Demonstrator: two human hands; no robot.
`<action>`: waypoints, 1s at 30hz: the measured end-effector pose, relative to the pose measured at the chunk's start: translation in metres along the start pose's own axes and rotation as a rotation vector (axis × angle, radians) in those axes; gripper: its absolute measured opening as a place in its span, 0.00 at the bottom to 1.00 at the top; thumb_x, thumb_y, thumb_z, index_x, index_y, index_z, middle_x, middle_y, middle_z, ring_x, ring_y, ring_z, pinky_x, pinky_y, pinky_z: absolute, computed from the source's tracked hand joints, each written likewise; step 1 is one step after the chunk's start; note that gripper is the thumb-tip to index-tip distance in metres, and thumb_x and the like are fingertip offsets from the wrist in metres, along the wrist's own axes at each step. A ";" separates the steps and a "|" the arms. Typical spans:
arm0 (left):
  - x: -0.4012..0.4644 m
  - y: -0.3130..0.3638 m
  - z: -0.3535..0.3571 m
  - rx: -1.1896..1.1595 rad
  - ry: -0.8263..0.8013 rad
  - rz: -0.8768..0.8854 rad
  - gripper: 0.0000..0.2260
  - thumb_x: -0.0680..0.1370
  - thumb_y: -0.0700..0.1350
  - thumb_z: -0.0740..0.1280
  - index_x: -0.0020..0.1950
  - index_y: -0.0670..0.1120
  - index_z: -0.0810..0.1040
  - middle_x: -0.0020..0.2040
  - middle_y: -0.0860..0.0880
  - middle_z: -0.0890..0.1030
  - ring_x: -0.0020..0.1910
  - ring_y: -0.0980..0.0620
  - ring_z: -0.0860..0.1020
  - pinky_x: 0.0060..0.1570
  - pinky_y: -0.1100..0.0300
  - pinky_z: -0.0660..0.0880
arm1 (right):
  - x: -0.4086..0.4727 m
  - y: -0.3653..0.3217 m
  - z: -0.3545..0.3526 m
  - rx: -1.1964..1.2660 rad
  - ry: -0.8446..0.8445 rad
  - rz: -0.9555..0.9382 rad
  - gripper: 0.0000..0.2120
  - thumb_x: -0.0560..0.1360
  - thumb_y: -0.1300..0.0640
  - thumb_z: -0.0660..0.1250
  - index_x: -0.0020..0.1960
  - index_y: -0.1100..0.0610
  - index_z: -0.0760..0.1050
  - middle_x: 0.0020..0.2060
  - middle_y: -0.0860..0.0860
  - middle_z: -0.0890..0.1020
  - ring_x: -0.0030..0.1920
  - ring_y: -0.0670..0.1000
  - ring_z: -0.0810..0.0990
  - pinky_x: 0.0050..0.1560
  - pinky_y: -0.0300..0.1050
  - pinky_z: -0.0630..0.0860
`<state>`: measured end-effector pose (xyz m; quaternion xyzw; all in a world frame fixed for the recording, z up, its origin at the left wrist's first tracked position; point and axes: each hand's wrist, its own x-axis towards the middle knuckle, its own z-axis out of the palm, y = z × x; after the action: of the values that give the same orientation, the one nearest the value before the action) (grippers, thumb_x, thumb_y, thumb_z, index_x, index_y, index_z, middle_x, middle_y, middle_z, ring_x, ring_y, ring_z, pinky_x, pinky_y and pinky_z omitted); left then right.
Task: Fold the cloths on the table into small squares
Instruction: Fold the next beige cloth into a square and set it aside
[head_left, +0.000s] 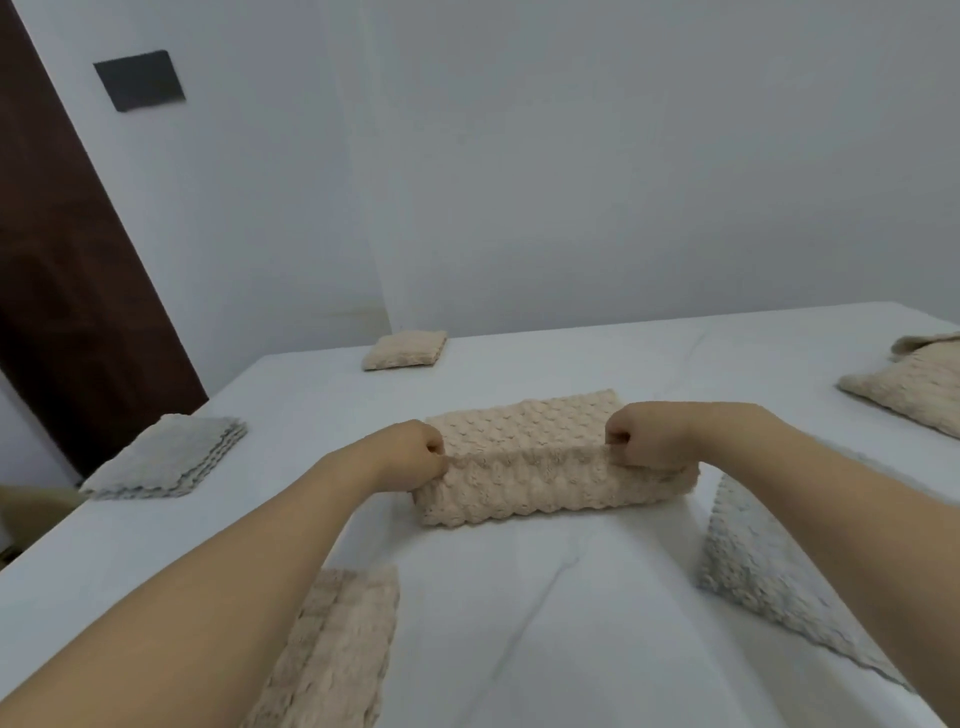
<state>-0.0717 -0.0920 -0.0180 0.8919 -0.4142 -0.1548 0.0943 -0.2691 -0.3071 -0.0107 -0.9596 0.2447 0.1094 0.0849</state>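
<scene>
Here, each hand (410, 452) (647, 439) pinches a bumpy beige cloth (545, 467).

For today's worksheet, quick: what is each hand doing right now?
Left hand: closed, pinching the beige cloth's raised edge.
Right hand: closed, pinching the same edge.

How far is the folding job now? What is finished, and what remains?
Done: a small beige square at the far edge and a grey stack at left. In hand: left hand and right hand pinch the middle beige cloth, mid-fold. Left: the near beige cloth, grey cloth and right beige pile.
</scene>
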 end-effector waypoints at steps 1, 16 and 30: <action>0.002 -0.002 -0.002 -0.058 0.014 0.002 0.09 0.81 0.48 0.63 0.49 0.43 0.79 0.47 0.47 0.82 0.40 0.51 0.79 0.44 0.57 0.76 | 0.004 0.000 -0.002 -0.022 0.022 0.002 0.08 0.79 0.58 0.56 0.48 0.49 0.72 0.50 0.48 0.77 0.49 0.51 0.75 0.50 0.44 0.72; 0.111 -0.014 0.033 0.012 0.408 -0.116 0.10 0.78 0.47 0.58 0.54 0.47 0.77 0.57 0.46 0.76 0.55 0.44 0.72 0.54 0.52 0.71 | 0.131 0.003 0.022 -0.303 0.496 0.146 0.07 0.76 0.61 0.57 0.51 0.55 0.71 0.48 0.53 0.73 0.51 0.56 0.71 0.52 0.49 0.65; 0.122 -0.026 0.045 -0.254 0.516 -0.041 0.02 0.75 0.45 0.62 0.45 0.52 0.72 0.48 0.54 0.77 0.50 0.48 0.74 0.51 0.52 0.68 | 0.148 0.026 0.054 0.225 0.709 0.199 0.09 0.76 0.55 0.59 0.53 0.55 0.73 0.49 0.52 0.76 0.50 0.57 0.73 0.52 0.50 0.68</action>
<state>0.0054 -0.1708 -0.0923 0.8911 -0.3359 0.0249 0.3042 -0.1646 -0.3844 -0.1026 -0.8941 0.3614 -0.2492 0.0888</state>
